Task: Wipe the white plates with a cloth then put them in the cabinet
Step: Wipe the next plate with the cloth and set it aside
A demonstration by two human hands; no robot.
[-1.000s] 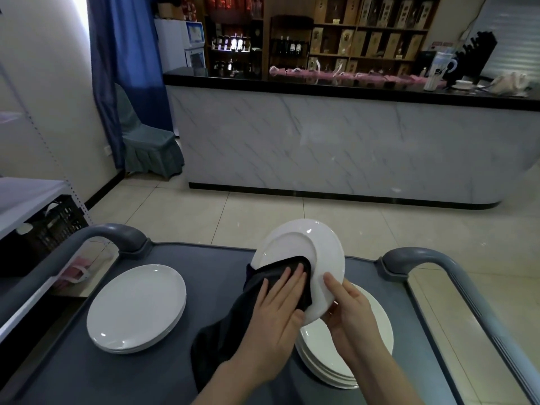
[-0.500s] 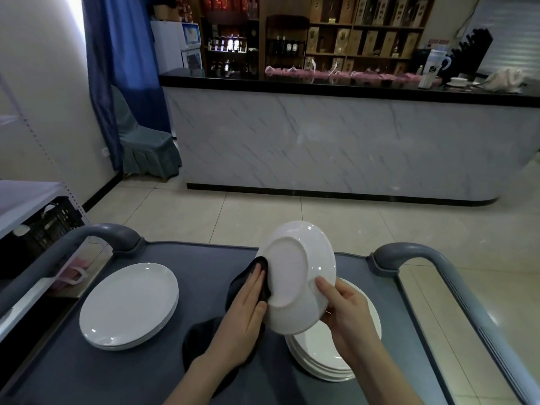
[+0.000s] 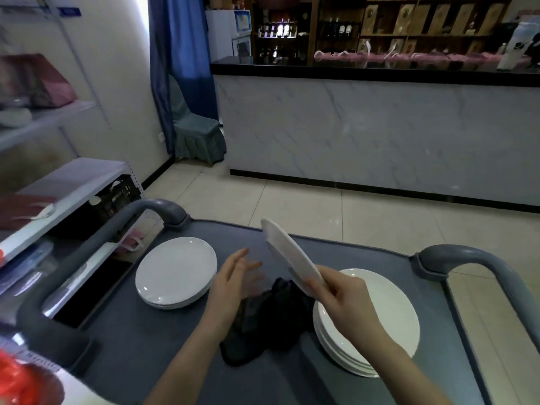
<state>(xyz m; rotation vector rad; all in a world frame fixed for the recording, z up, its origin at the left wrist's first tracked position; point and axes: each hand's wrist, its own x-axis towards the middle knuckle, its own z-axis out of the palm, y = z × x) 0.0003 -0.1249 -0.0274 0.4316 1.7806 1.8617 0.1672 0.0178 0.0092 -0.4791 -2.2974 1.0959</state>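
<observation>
Your right hand (image 3: pixel 347 305) pinches the held plate (image 3: pixel 287 255) at its near, lower rim, thumb on top and fingers curled beneath. The plate stands steeply tilted, almost edge-on to the head camera. Its long axis runs from your grip up and away towards the far left, clear of the cart (image 3: pixel 131 346).

Your left hand (image 3: pixel 233 276) holds nothing. Its fingers are spread and relaxed above the middle of the cart, though the hand is blurred. The black cloth (image 3: pixel 263 325) lies crumpled on the cart between the two hands, touching neither as far as can be seen.

The left stack (image 3: pixel 175 270) of white plates sits near the cart's left edge and the right stack (image 3: pixel 388 311) near its right edge, under your right wrist.

Assessment: the left stack lies leftward from your grip, past the left hand, which is the nearer hand to it. A handover or a cross-reach looks necessary if the plate goes there.

No cabinet can be identified. Open shelving (image 3: pixel 58 182) stands left of the cart.

Labels: a blue tag at the upper left and print at the lower left are both illegible.
</observation>
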